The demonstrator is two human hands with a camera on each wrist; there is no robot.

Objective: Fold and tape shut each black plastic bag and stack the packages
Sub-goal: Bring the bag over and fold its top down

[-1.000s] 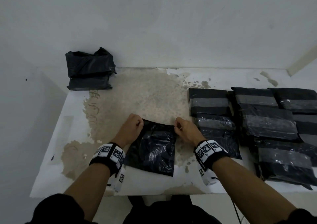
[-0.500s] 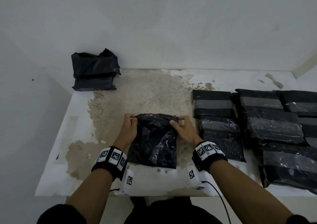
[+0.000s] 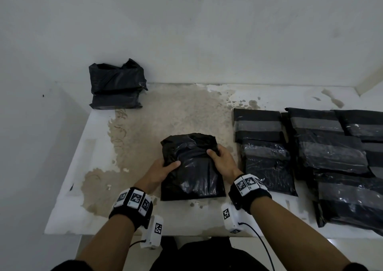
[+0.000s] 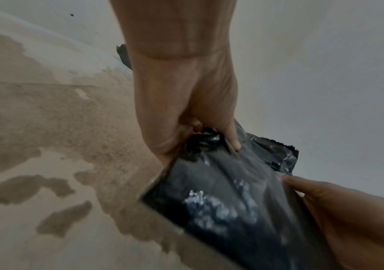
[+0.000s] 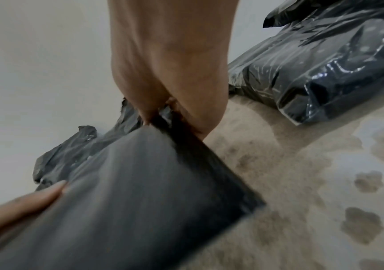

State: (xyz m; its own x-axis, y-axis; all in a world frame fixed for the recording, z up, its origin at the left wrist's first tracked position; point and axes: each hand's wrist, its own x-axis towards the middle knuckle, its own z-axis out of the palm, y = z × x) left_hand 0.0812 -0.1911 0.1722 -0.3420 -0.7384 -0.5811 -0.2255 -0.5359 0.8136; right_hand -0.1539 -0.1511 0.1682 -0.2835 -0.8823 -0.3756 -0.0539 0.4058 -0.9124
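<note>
A black plastic bag point(image 3: 192, 167) lies near the front middle of the table, with its crumpled open end point(image 3: 189, 139) pointing away from me. My left hand point(image 3: 163, 168) grips its left edge, thumb on top. My right hand point(image 3: 219, 158) grips the right edge, thumb pressing on top. In the left wrist view my left hand point(image 4: 200, 140) pinches bunched plastic of the bag point(image 4: 232, 197). In the right wrist view my right hand point(image 5: 175, 117) pinches a corner of the bag point(image 5: 140, 191), lifted a little off the table.
Several black packages point(image 3: 323, 156) with grey tape bands lie overlapping on the right side of the table. A stack of two black packages point(image 3: 117, 87) stands at the back left against the wall. The white table point(image 3: 83, 167) has worn brown patches.
Both hands slid from the bag's far top edge back toward me to its side edges. The top flap, held raised before, now lies loose beyond my hands.
</note>
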